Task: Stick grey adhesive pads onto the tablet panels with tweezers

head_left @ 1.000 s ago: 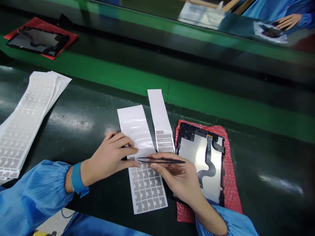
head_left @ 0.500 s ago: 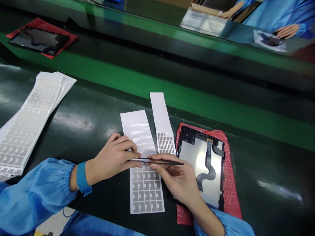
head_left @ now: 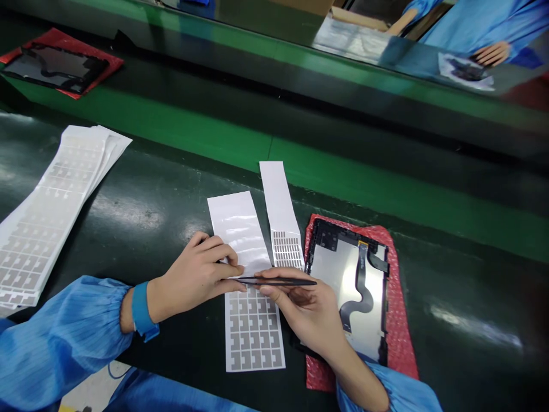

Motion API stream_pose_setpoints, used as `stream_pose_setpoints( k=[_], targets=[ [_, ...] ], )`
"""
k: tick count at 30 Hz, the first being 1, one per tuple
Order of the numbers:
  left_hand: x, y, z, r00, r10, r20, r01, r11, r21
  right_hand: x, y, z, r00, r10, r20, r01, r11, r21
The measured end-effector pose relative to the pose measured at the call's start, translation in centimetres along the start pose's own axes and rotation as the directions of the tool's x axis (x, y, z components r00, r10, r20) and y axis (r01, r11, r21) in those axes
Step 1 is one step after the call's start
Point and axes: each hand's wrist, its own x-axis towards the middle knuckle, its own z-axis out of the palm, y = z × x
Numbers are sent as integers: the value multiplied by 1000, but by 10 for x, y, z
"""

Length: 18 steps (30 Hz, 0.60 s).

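Note:
My right hand (head_left: 306,309) is closed on a pair of black tweezers (head_left: 287,281), held level above a white sheet of grey die-cut stickers (head_left: 254,337). The tweezers point left, and their tips reach the fingers of my left hand (head_left: 206,266). That hand is pinched, thumb against fingers, over the middle of the sheet; what lies in the pinch is too small to make out. The sheet's upper half is bare and glossy. To the right of my right hand lies a tablet screen assembly (head_left: 330,274) with a dark ribbon cable (head_left: 362,286), resting on red bubble wrap (head_left: 401,320).
A narrow strip of small grey stickers (head_left: 287,249) lies behind my right hand. More sticker sheets (head_left: 55,200) are stacked at the left. Beyond runs a green conveyor belt (head_left: 206,134) carrying another screen assembly (head_left: 55,67) on red wrap. Across it, a co-worker's hand (head_left: 493,54) touches a bagged part.
The tweezers' arms have come closer together. On the belt, the far screen assembly and a seam have shifted left. My hands stay nearly in place.

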Motion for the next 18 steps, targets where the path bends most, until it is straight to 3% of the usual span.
stream_pose_setpoints(
  k=[5, 9, 11, 13, 16, 18],
  targets=[
    [1, -1, 0, 1000, 6, -5, -6, 1000, 22, 1, -4, 7, 1000, -11, -14, 10, 1000, -24],
    [-1, -1, -3, 1000, -6, -5, 6, 999, 39, 1, -7, 2, 994, 109, 23, -111, 980, 167],
    [-2, 3, -5, 1000, -9, 6, 9, 998, 57, 4, -10, -16, 993, 118, 23, -119, 944, 308],
    [-2, 11, -6, 1000, 6, -6, -5, 998, 69, 6, -14, -43, 994, 79, -81, -42, 924, 380],
    [11, 25, -1, 996, 76, -42, -74, 996, 57, 7, -17, -88, 956, 17, -294, 88, 936, 341],
    [31, 35, 6, 985, 173, -20, -171, 982, 76, 9, -14, -108, 935, 1, -355, 105, 954, 280]
  ],
)
